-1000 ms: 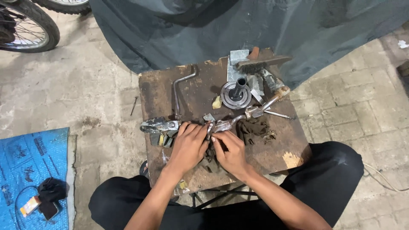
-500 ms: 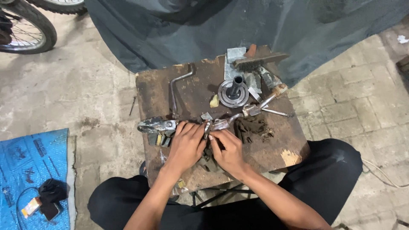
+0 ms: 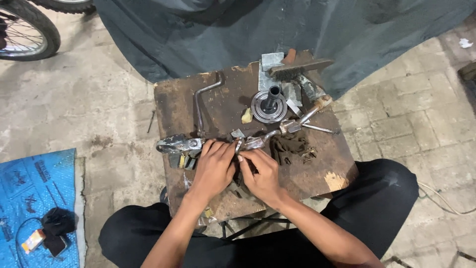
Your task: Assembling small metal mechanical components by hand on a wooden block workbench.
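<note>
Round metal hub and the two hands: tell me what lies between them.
In the head view, between the round metal hub and the hands, left and right, lies a ratchet wrench.

The floor (image 3: 89, 104) is grey paving of square blocks, stained and dusty. A small rusty brown worktop (image 3: 218, 106) stands at the middle, its near right corner chipped pale. Just beyond its far edge hangs a dark grey tarpaulin (image 3: 297, 25). A bicycle wheel (image 3: 29, 30) shows at the top left, and a blue sheet (image 3: 29, 188) lies on the floor at the lower left. The light is dim and even.
</note>
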